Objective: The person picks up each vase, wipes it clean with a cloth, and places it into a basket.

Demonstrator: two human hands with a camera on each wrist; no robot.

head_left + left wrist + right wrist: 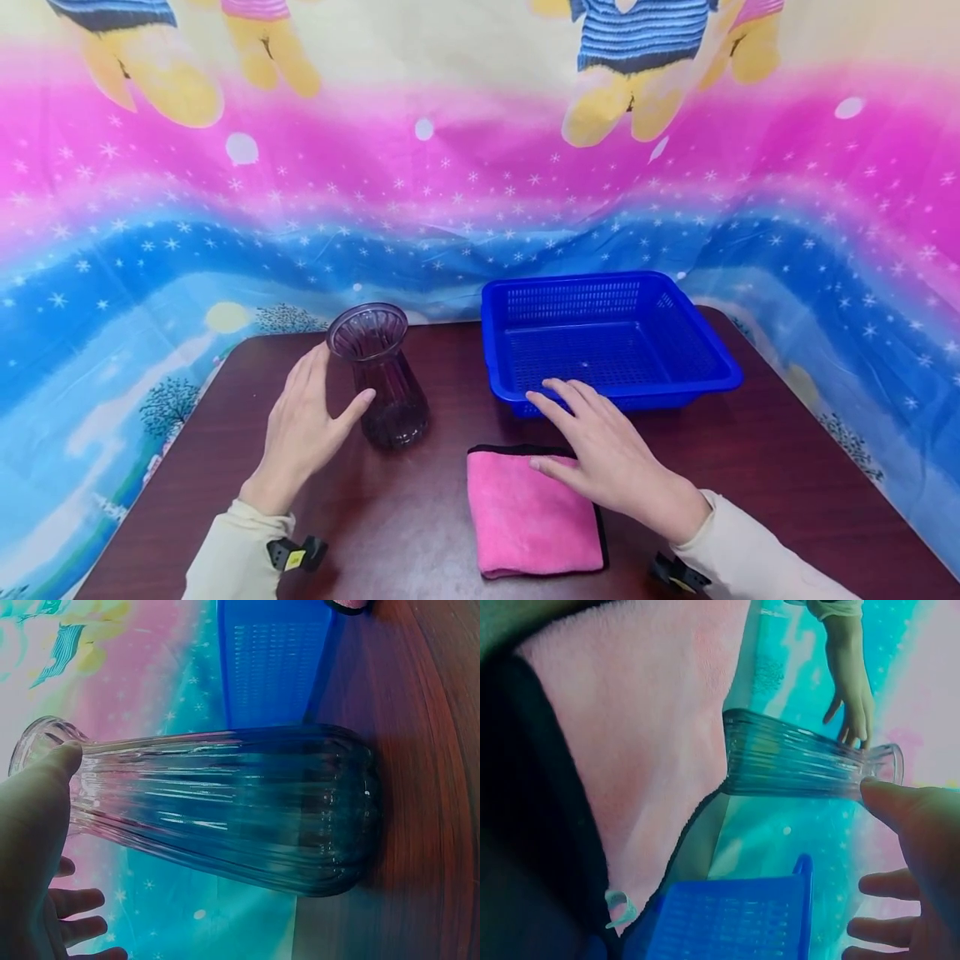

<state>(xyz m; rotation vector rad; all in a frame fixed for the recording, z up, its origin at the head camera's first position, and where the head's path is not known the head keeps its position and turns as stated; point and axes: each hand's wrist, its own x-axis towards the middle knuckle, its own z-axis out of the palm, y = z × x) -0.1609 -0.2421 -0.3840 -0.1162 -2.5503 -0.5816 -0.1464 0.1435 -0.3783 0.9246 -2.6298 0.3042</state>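
A ribbed, tinted glass vase (393, 400) with a flared rim stands upright on the left half of the table. My left hand (300, 425) is at its left side, fingers extended and thumb spread toward the neck. In the left wrist view the thumb overlaps the vase (225, 802) just below its rim. Over the far right part of a folded pink cloth (528, 521) with black edging hovers my right hand (607, 450), fingers spread, holding nothing. Its fingertips overlap the near rim of a blue plastic basket (615, 392) in the head view.
The basket sits at the back right, with perforated walls and floor. A dark reddish wood table (397, 517) carries everything. Behind it hangs a colourful printed curtain (420, 183), close to the table's back edge. A small black device (296, 554) is strapped to each sleeved wrist.
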